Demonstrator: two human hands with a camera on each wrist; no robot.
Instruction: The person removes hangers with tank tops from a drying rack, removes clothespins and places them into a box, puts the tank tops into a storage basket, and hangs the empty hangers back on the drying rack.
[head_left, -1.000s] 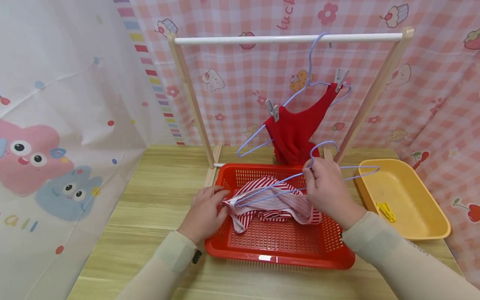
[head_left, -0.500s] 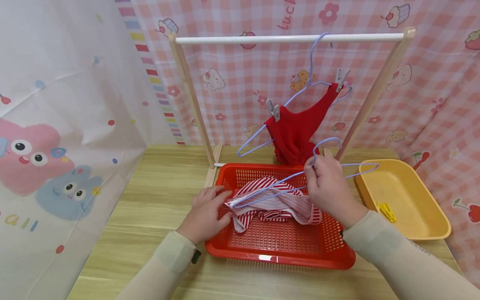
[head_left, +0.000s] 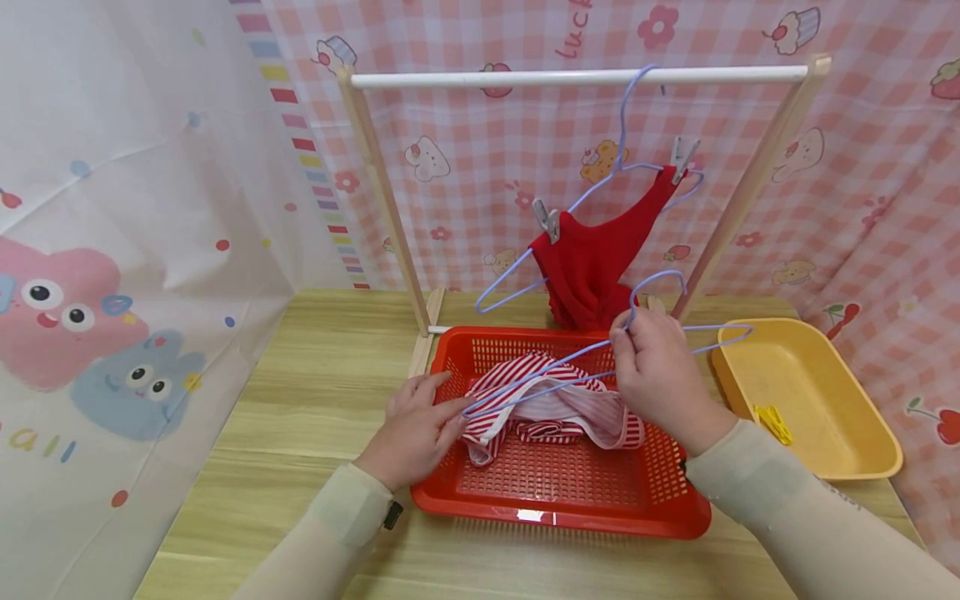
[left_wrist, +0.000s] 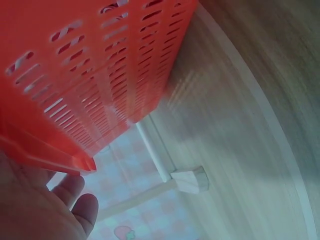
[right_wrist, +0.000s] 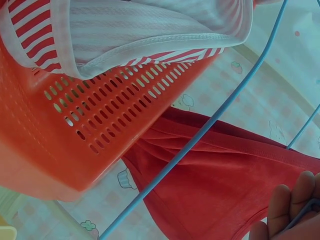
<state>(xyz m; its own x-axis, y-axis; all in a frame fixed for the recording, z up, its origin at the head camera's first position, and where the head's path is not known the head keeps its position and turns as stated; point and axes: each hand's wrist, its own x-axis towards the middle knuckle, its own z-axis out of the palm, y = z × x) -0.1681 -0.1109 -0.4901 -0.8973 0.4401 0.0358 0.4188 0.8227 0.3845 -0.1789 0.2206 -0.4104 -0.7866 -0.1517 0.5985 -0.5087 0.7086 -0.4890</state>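
Note:
My right hand (head_left: 654, 367) grips a light blue wire hanger (head_left: 572, 360) just below its hook, holding it tilted over the red perforated basket (head_left: 558, 523). Inside lies a rumpled red-and-white striped garment (head_left: 517, 371) with white trim. The hanger's left end reaches the garment's left part. There my left hand (head_left: 416, 429) has index finger and thumb on either side of the hanger end and cloth; I cannot tell whether they pinch. In the left wrist view, its other fingers (left_wrist: 85, 210) hang loosely beside the basket's rim. In the right wrist view, the hanger bar (right_wrist: 200, 134) crosses the picture.
Behind the basket stands a rack with a white rod (head_left: 480, 81). A red garment (head_left: 600, 250) hangs from it on another blue hanger, held by two grey clothespins (head_left: 551, 223). To the right, a yellow tray (head_left: 832, 400) holds yellow clothespins (head_left: 772, 423).
My left fingers have moved right over the garment's left end, and the white-trimmed edge there has shifted right. The held hanger's hook has risen slightly; its right end has moved a little left.

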